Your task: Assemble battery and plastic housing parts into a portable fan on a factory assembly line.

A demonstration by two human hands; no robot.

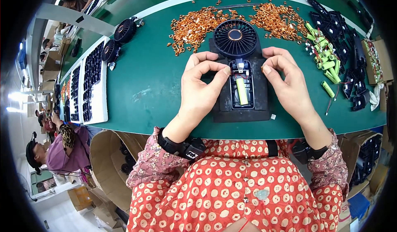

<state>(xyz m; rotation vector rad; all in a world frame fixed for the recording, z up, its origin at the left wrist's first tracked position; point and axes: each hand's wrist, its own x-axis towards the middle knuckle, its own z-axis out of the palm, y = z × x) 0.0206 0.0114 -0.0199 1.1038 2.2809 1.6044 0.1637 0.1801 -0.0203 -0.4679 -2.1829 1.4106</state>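
Observation:
A black handheld fan (235,40) lies in a black foam holder (259,114), its round grille at the far end. The handle is uncovered, with a green battery cell (241,91), thin wires and a small white connector inside. My left hand (200,85) is at the handle's left edge, thumb and forefinger pinched; whatever is between them is too small to make out. On the other side, my right hand (286,81) pinches a tiny copper-coloured piece (262,69) beside the handle. Both hands stay a little apart from the battery.
Beyond the fan lie two heaps of copper-coloured clips (198,25). Green battery cells (326,56) with wires and black plastic housings (345,46) are piled at the right. To the left are white trays (97,79) of black parts and two fan heads (124,30). Other people work farther left.

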